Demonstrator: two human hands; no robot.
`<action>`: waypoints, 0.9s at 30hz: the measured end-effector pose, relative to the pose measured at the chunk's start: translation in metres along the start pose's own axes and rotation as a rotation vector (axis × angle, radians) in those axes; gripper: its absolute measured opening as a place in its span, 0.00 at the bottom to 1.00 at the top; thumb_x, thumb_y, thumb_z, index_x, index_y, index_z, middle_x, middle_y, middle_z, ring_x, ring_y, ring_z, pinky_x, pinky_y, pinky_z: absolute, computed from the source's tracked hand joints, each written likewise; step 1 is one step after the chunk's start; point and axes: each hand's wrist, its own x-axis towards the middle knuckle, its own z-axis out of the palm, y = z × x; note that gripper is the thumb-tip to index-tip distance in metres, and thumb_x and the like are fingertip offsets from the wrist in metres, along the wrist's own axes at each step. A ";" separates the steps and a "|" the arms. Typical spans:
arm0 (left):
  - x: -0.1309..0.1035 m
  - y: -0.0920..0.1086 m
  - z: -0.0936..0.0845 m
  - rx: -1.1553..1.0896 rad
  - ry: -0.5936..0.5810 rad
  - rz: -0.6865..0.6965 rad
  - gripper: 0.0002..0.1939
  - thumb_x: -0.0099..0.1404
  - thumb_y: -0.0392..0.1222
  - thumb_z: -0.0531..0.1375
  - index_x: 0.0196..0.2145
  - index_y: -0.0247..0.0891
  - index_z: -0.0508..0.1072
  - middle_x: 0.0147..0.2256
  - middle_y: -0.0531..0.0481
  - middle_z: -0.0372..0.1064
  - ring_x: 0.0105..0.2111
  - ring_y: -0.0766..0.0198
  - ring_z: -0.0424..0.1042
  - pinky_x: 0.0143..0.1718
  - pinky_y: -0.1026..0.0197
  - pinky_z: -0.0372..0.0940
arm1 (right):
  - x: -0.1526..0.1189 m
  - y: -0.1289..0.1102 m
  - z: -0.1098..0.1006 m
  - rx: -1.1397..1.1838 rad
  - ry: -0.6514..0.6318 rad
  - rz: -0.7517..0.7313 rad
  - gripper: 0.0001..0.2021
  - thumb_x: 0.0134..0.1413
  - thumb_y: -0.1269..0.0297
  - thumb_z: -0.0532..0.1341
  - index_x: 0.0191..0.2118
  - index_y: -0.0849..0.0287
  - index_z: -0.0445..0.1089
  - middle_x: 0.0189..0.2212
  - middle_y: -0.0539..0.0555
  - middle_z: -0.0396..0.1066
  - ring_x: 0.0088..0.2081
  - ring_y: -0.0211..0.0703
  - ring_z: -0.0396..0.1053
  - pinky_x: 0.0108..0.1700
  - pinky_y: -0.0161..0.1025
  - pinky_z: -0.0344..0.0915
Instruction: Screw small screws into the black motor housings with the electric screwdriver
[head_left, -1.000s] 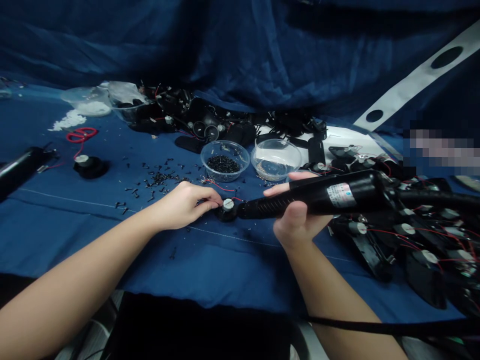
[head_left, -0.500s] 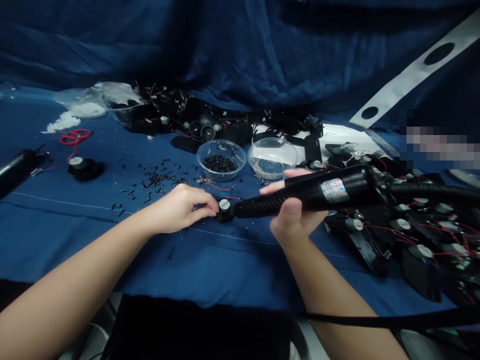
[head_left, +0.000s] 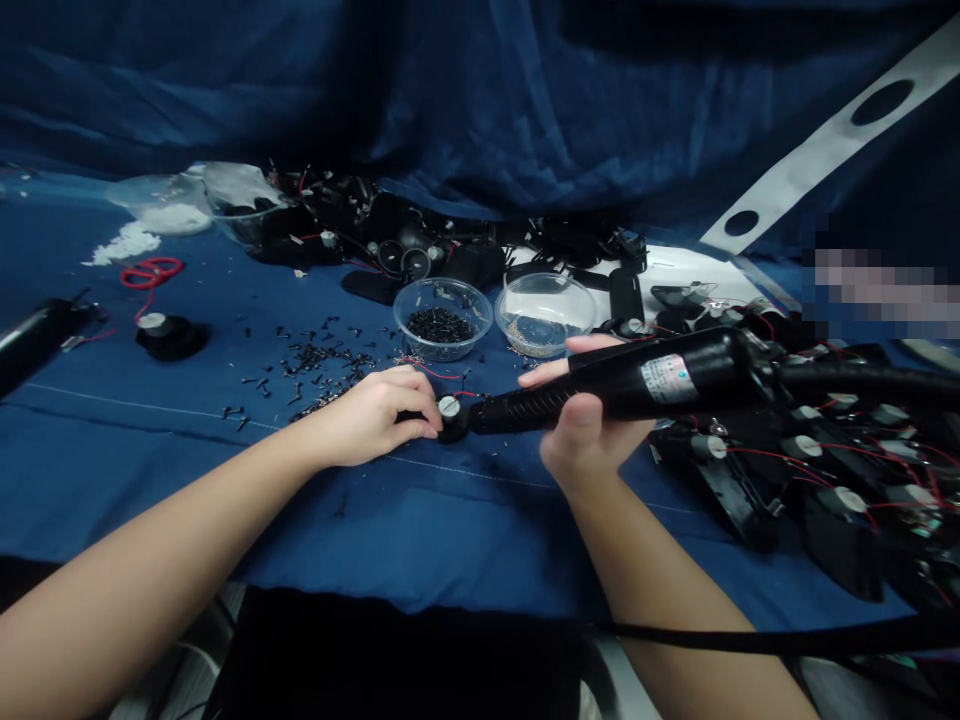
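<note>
A small black round part with a white motor (head_left: 449, 407) on top and a red wire lies on the blue cloth. My left hand (head_left: 405, 405) has its fingers bent together at the left side of this part, gripping its edge. From the right, my right hand (head_left: 589, 425) holds a black electric screwdriver (head_left: 622, 385) with a white label, lying nearly level. Its dark tip end is close beside the part; whether they touch cannot be made out. Loose black screws (head_left: 322, 365) lie scattered behind my left hand.
Two clear bowls (head_left: 442, 350) (head_left: 546, 345) hold small screws. Red scissors (head_left: 152, 272) and another round part (head_left: 169, 338) lie left. Black assemblies with red wires (head_left: 802, 450) crowd the right. A blurred, pixelated shape is at the far right.
My left hand has shifted slightly to the right, its fingers now further round the part's left side. My right hand and the screwdriver have barely moved.
</note>
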 end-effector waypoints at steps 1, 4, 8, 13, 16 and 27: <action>0.000 0.000 0.000 0.006 -0.010 -0.009 0.05 0.71 0.37 0.66 0.37 0.42 0.83 0.39 0.50 0.77 0.42 0.61 0.76 0.50 0.58 0.71 | 0.000 -0.001 0.000 -0.007 0.004 0.001 0.20 0.65 0.41 0.60 0.41 0.54 0.75 0.26 0.51 0.75 0.25 0.42 0.74 0.33 0.48 0.77; -0.003 0.000 0.001 0.040 -0.032 -0.008 0.06 0.71 0.35 0.65 0.37 0.42 0.83 0.41 0.49 0.75 0.43 0.60 0.75 0.49 0.59 0.71 | 0.001 -0.002 0.000 -0.014 0.009 0.002 0.20 0.65 0.41 0.60 0.40 0.54 0.75 0.26 0.51 0.75 0.26 0.42 0.74 0.33 0.48 0.77; -0.005 0.000 -0.001 0.066 -0.029 0.015 0.07 0.71 0.33 0.64 0.37 0.41 0.82 0.41 0.49 0.75 0.43 0.61 0.75 0.48 0.60 0.71 | 0.002 -0.001 0.000 0.003 -0.014 -0.008 0.19 0.66 0.42 0.60 0.43 0.54 0.74 0.26 0.50 0.75 0.25 0.42 0.74 0.33 0.47 0.77; -0.003 -0.002 0.000 0.025 -0.006 0.012 0.06 0.71 0.34 0.65 0.37 0.41 0.82 0.40 0.50 0.76 0.42 0.63 0.76 0.48 0.62 0.71 | 0.001 0.002 0.000 0.012 -0.024 -0.040 0.19 0.66 0.42 0.60 0.46 0.54 0.73 0.25 0.49 0.75 0.24 0.42 0.74 0.33 0.47 0.77; -0.004 -0.003 0.003 0.033 0.004 0.025 0.05 0.71 0.34 0.65 0.38 0.41 0.81 0.40 0.50 0.76 0.42 0.63 0.76 0.47 0.62 0.71 | 0.001 0.004 0.000 -0.013 -0.030 -0.066 0.19 0.67 0.43 0.60 0.45 0.54 0.73 0.26 0.49 0.76 0.25 0.42 0.75 0.35 0.48 0.77; -0.004 0.007 -0.003 0.296 -0.052 0.076 0.07 0.73 0.33 0.60 0.38 0.39 0.79 0.41 0.48 0.74 0.39 0.61 0.74 0.42 0.59 0.70 | 0.000 0.005 -0.003 -0.048 -0.040 -0.076 0.20 0.67 0.43 0.59 0.43 0.55 0.74 0.26 0.50 0.77 0.28 0.43 0.75 0.44 0.52 0.77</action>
